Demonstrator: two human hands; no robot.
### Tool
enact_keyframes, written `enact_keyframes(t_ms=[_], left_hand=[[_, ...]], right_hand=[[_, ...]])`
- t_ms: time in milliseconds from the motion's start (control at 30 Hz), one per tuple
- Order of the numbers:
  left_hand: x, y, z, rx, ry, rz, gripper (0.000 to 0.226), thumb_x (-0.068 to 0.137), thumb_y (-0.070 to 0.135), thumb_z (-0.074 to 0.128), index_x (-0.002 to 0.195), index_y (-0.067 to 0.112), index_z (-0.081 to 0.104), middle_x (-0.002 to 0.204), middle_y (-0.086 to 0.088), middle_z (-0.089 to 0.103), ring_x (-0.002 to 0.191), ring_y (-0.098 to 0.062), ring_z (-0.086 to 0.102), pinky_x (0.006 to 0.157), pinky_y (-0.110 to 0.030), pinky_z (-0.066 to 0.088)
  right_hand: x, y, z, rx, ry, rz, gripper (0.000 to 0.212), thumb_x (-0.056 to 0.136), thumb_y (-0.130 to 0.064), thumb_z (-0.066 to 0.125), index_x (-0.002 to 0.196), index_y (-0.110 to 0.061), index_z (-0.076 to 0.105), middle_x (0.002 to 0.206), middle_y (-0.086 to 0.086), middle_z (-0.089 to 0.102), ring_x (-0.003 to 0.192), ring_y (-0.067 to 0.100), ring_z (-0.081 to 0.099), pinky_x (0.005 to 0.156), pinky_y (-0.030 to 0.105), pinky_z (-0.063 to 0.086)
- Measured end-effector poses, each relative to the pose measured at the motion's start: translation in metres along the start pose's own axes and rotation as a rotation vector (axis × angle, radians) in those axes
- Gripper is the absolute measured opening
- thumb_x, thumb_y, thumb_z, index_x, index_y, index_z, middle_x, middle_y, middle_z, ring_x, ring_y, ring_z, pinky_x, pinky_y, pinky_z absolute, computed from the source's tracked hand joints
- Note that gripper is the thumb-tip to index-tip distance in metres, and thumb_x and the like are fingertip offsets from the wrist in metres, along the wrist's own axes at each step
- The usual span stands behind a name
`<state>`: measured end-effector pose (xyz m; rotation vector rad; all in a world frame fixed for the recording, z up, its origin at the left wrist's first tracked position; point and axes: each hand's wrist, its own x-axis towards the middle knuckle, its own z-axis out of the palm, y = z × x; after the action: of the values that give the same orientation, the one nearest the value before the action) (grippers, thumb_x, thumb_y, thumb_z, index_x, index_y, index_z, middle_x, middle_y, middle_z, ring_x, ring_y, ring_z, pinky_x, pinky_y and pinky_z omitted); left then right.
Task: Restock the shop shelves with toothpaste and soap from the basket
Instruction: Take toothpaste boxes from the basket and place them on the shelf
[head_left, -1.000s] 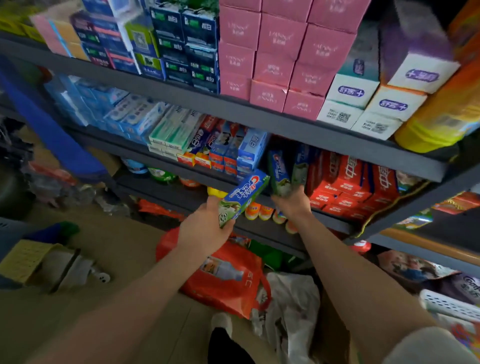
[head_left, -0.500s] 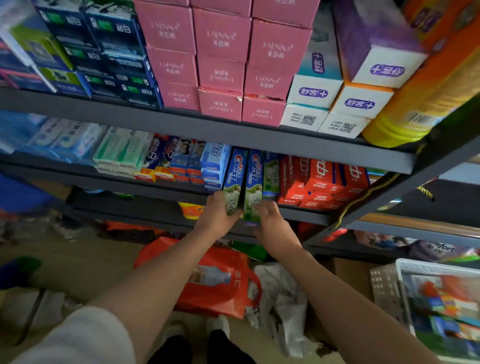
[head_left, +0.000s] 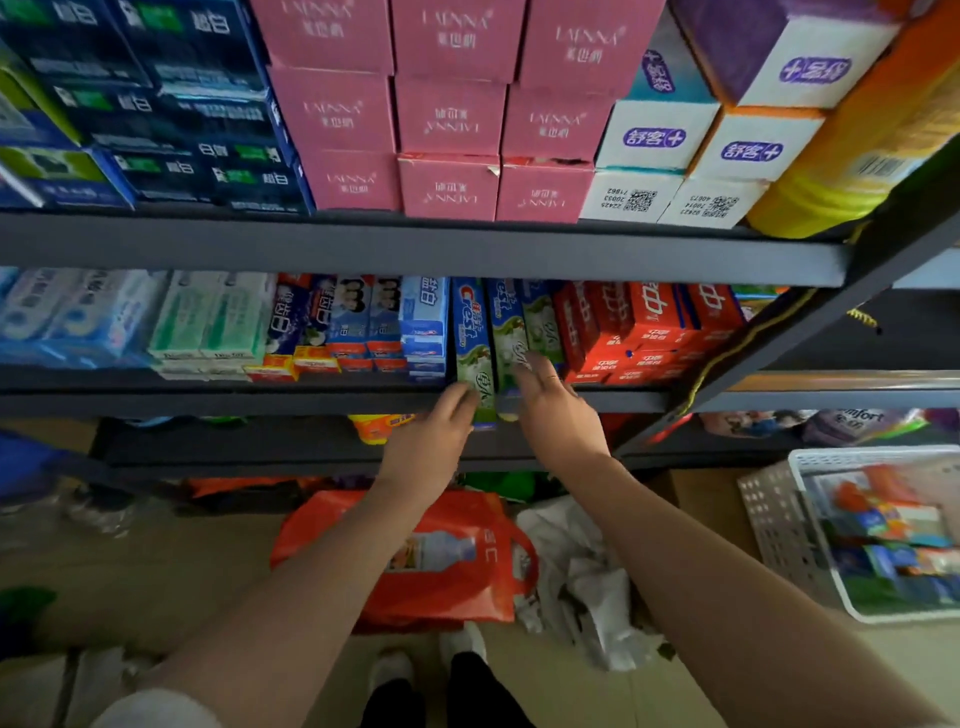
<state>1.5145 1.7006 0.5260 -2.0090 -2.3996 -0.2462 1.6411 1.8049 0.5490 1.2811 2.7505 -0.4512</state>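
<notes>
A: What's the step here, as you read it?

B: Seating toothpaste on the middle shelf (head_left: 623, 400). Two green-and-blue toothpaste boxes (head_left: 480, 353) stand on edge side by side in the gap between the light-blue cartons (head_left: 423, 325) and the red cartons (head_left: 639, 322), and their near ends hang out past the shelf lip

A: And the hands?

B: The left hand (head_left: 434, 447) has its fingers curled against the near end of the left box, touching it. The right hand (head_left: 553, 408) lies loosely spread, fingertips (head_left: 524, 364) resting on the face of the right box. Neither one is wrapped around anything; I judge both are pressing, not gripping

A: How would you do it well?

B: Push both boxes straight back, square to the shelf edge, with even pressure on the ends so they slide together and don't fan out. Keep the right palm flat to stop the box tipping toward the red cartons. Stop once the ends sit flush with the neighbours. The gap looks snug, so a skewed push could jam a corner or crush the card

A: Where's the rest of the stock?

B: In the white basket (head_left: 769, 525) on the floor, low and well apart to the right of the right hand. It holds mixed colourful packs, but they're too blurred to tell toothpaste from soap
</notes>
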Motion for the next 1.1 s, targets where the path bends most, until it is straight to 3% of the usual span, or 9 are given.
enact_keyframes(t_ms=[133, 233, 300, 400, 533, 700, 900, 1100], left_hand=[[0.023, 0.005, -0.009, 0.023, -0.04, -0.038, 0.05, 0.054, -0.001, 0.079, 0.101, 0.01, 0.065, 0.116, -0.003, 0.064, 0.033, -0.019, 0.05, 0.031, -0.018, 0.028], [0.038, 0.01, -0.012, 0.014, -0.151, -0.137, 0.053, 0.082, -0.004, 0.05, 0.132, 0.009, 0.04, 0.149, -0.004, 0.03, 0.054, -0.025, 0.051, 0.041, -0.026, 0.033], [0.036, 0.016, -0.019, -0.003, -0.188, -0.116, 0.051, 0.092, 0.008, 0.043, 0.14, 0.013, 0.027, 0.153, -0.002, 0.017, 0.071, -0.025, 0.055, 0.05, -0.031, 0.038], [0.021, 0.035, -0.029, -0.1, -0.251, 0.106, 0.044, 0.095, 0.021, 0.039, 0.139, 0.018, 0.034, 0.145, 0.001, 0.031, 0.096, -0.03, 0.06, 0.061, -0.035, 0.041], [0.004, 0.085, -0.038, -0.168, -0.333, 0.324, 0.04, 0.093, 0.021, 0.041, 0.133, 0.019, 0.044, 0.132, -0.001, 0.049, 0.094, -0.033, 0.061, 0.064, -0.037, 0.047], [0.016, 0.166, -0.028, -0.192, -0.396, 0.451, 0.035, 0.094, 0.024, 0.04, 0.127, 0.021, 0.047, 0.129, 0.001, 0.048, 0.102, -0.029, 0.058, 0.072, -0.037, 0.046], [0.059, 0.299, 0.018, -0.319, -0.483, 0.406, 0.033, 0.091, 0.023, 0.044, 0.124, 0.02, 0.049, 0.127, 0.0, 0.049, 0.113, -0.025, 0.053, 0.086, -0.038, 0.048], [0.096, 0.424, 0.075, -0.379, -0.599, 0.241, 0.033, 0.089, 0.02, 0.049, 0.122, 0.017, 0.052, 0.123, -0.002, 0.054, 0.113, -0.021, 0.053, 0.091, -0.032, 0.045]], right_hand=[[-0.029, 0.01, 0.007, 0.034, -0.007, 0.002, 0.04, 0.093, -0.011, 0.044, 0.133, -0.015, 0.04, 0.153, 0.003, 0.023, 0.12, 0.031, 0.051, 0.078, 0.038, 0.048], [-0.044, 0.013, 0.004, 0.102, 0.003, 0.036, 0.039, 0.094, -0.015, 0.043, 0.133, -0.019, 0.04, 0.15, 0.002, 0.028, 0.119, 0.03, 0.051, 0.078, 0.037, 0.048], [-0.056, 0.014, 0.002, 0.16, 0.001, 0.074, 0.04, 0.094, -0.017, 0.043, 0.134, -0.019, 0.04, 0.146, 0.001, 0.032, 0.117, 0.029, 0.052, 0.077, 0.039, 0.049], [-0.079, 0.027, 0.003, 0.209, 0.038, 0.141, 0.038, 0.092, -0.018, 0.044, 0.13, -0.016, 0.045, 0.137, 0.003, 0.041, 0.108, 0.032, 0.057, 0.075, 0.043, 0.051], [-0.124, 0.064, -0.003, 0.261, 0.058, 0.277, 0.029, 0.091, -0.018, 0.047, 0.119, -0.012, 0.053, 0.128, 0.006, 0.048, 0.103, 0.033, 0.058, 0.076, 0.042, 0.051], [-0.181, 0.151, -0.02, 0.242, 0.084, 0.507, 0.028, 0.09, -0.017, 0.047, 0.116, -0.011, 0.054, 0.119, 0.013, 0.052, 0.103, 0.036, 0.058, 0.078, 0.041, 0.046], [-0.236, 0.303, -0.022, 0.332, 0.16, 0.794, 0.028, 0.088, -0.017, 0.051, 0.112, -0.004, 0.058, 0.121, 0.019, 0.053, 0.109, 0.036, 0.055, 0.086, 0.039, 0.045], [-0.25, 0.446, -0.006, 0.245, -0.008, 0.735, 0.038, 0.086, -0.014, 0.048, 0.124, -0.012, 0.051, 0.127, 0.015, 0.051, 0.113, 0.038, 0.052, 0.092, 0.042, 0.046]])
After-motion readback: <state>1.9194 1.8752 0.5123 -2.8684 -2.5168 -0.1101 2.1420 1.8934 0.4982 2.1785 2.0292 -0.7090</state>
